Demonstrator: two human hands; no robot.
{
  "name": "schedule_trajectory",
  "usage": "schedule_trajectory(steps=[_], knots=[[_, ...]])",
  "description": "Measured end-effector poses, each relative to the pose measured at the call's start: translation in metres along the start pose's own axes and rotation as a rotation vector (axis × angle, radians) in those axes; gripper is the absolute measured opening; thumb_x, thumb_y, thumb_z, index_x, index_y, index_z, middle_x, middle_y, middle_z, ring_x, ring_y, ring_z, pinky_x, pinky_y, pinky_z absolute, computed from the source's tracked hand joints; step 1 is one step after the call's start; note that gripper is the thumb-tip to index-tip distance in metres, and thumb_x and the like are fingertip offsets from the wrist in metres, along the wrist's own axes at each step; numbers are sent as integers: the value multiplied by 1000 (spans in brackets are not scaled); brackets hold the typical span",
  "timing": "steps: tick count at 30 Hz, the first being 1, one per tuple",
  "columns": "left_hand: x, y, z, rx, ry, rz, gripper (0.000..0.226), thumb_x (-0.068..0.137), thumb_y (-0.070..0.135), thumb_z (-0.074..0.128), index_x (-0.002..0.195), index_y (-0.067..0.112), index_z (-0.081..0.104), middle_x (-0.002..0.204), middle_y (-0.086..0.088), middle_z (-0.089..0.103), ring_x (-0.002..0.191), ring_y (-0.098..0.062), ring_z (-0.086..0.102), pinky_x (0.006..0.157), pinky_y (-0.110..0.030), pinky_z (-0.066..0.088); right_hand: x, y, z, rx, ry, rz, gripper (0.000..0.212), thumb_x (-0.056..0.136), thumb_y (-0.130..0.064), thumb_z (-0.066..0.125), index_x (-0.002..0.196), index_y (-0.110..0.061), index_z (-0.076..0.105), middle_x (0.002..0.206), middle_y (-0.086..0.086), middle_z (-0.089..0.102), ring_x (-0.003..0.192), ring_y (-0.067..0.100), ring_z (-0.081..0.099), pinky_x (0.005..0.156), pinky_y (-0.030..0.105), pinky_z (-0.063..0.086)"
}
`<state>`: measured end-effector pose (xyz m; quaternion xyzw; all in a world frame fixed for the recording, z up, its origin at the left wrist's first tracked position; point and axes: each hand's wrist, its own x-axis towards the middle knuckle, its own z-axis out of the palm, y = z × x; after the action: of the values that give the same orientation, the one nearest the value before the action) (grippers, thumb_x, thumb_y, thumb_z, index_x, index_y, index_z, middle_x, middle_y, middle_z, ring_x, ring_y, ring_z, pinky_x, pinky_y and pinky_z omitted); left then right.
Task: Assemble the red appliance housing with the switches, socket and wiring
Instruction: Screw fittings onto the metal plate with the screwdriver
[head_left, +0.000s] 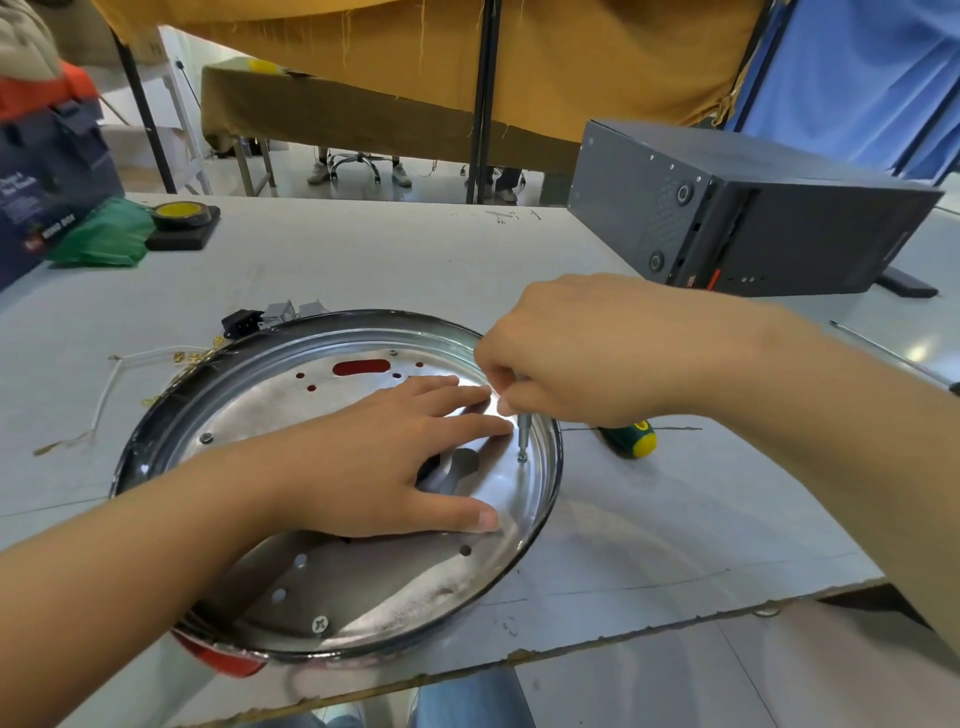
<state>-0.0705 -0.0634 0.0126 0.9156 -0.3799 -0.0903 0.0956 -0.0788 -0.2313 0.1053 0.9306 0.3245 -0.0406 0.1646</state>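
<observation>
Left hand (374, 457) flat, fingers straight, pressing plate (363, 587) at centre frame. Right hand (566, 353) pinching driver (523, 434), tip on screw (522, 457).

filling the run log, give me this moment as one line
step: driving screw into metal plate | right hand: pinches screwdriver shaft | left hand: flat on plate | green screwdriver: on table
</observation>
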Motion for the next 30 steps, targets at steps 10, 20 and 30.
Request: schedule_trajectory(steps=[10, 20, 30], knots=[[0, 2, -2, 5, -4, 2, 75, 76, 75, 40, 143, 47, 22, 153, 22, 13, 140, 0, 6, 117, -28, 14, -2, 7, -3, 52, 12, -113, 8, 85, -24, 63, 78, -27, 62, 64, -11, 51, 71, 14, 55, 52, 26, 36], [-1, 3, -2, 2, 10, 7, 78, 75, 76, 37, 144, 46, 20, 155, 21, 10, 139, 3, 2, 116, -25, 10, 1, 4, -5, 19, 1, -62, 13, 86, -30, 61, 76, -23, 65, 63, -8, 48, 59, 9, 42, 49, 26, 31], [-1, 0, 1, -1, 24, 8, 78, 73, 78, 36, 143, 47, 20, 155, 21, 10, 136, 6, 1, 108, -17, 3, 9, 7, -3, 91, -142, 68, 33, 91, -38, 56, 76, -9, 61, 62, 2, 51, 57, 16, 43, 47, 23, 31]])
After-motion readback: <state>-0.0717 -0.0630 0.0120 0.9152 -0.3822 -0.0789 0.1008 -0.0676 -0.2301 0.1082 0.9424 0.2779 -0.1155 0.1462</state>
